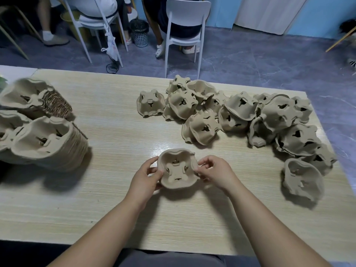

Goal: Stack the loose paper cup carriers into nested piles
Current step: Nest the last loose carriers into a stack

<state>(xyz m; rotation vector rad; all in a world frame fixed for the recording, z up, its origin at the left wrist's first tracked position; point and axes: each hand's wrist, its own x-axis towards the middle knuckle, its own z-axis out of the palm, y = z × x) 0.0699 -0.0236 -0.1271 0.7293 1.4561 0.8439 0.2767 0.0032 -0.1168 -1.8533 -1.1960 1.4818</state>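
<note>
Both hands grasping one pulp cup carrier (178,169) at table (119,120) centre: left hand (145,175), right hand (215,171) pinching opposite rims, likely squaring it for nesting. Loose carriers (240,116) heaped right; nested piles (50,143) left.

Two bare hands are working here, the left hand (146,176) and the right hand (217,170), and they are gripping one brown moulded-pulp cup carrier (178,170) between them. Three nested piles are lying at the left: one at the back (28,97), one at the edge (7,128), one nearest (48,145). The loose carriers (240,112) on the right are numbering roughly fifteen, overlapping too much for an exact count, with one more (302,178) sitting apart. One pale wood-grain table (115,112) is carrying it all. Behind, two white plastic chairs (187,16) (96,21) are standing, with one dark mesh waste bin (140,33) between them.
</note>
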